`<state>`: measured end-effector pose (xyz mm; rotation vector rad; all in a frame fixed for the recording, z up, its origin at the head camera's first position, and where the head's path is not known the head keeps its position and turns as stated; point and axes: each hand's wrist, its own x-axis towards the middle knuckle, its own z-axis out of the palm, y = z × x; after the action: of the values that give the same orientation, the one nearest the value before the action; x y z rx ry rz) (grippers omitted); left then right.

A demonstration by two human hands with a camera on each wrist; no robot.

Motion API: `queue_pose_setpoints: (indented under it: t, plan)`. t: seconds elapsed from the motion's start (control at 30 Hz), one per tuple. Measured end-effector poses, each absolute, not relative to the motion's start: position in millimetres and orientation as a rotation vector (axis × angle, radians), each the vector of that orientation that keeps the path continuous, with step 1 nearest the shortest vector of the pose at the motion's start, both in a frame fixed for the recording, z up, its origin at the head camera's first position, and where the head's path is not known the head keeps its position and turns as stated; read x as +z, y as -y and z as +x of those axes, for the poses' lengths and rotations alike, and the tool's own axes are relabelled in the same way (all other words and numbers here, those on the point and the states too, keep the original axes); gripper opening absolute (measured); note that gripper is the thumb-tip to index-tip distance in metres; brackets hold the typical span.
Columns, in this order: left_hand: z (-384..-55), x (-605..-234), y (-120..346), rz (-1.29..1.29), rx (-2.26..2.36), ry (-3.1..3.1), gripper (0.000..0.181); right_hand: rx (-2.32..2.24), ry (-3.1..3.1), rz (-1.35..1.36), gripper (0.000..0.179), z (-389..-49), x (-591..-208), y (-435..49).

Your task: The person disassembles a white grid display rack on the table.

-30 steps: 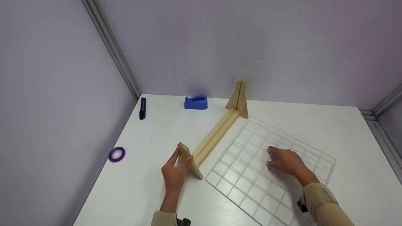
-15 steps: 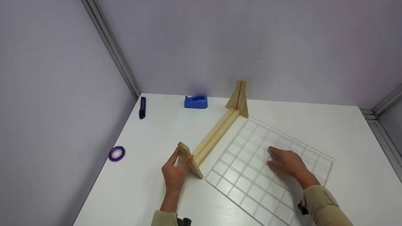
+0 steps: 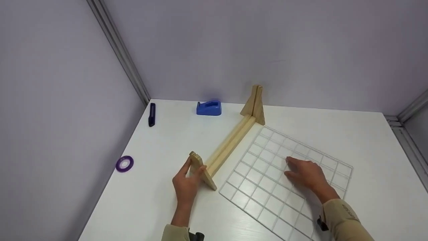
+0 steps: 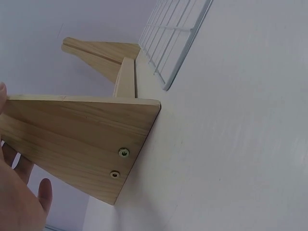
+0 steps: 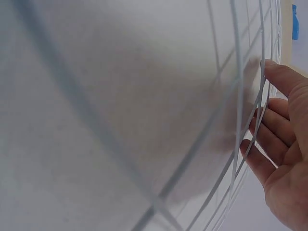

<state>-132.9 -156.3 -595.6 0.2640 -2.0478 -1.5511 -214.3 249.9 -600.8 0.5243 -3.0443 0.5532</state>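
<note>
My left hand (image 3: 186, 187) grips the near upright end piece (image 3: 202, 172) of a wooden stand, thumb on one side and fingers on the other. That end piece fills much of the left wrist view, two bolt heads (image 4: 123, 152) on its outer face. A grooved rail (image 3: 230, 144) joins it to the far end piece (image 3: 254, 105). Right of the stand, a white wire grid (image 3: 267, 180) lies over the table. My right hand (image 3: 306, 174) is on the grid with loosely bent fingers; in the right wrist view its fingertips (image 5: 248, 144) touch the wires.
At the back stands a blue tape dispenser (image 3: 209, 108). A dark utility knife (image 3: 152, 114) lies at the back left, and a purple tape roll (image 3: 124, 164) sits by the left edge of the white table (image 3: 150, 201). Walls rise behind and at the left.
The grid's far right corner has shifted slightly left and up in the head view, and the grid appears lower over the table. Both hands stay nearly in place.
</note>
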Motion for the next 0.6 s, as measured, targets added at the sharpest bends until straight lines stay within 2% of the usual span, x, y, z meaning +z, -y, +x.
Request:
queue_pose_setpoints:
  t: [0.6]
  plan:
    - [-134.4,-601.6,156.0,0.25,-1.549,2.021,0.064,0.635,3.075,0.423,0.058,-208.6,-604.6,-250.6]
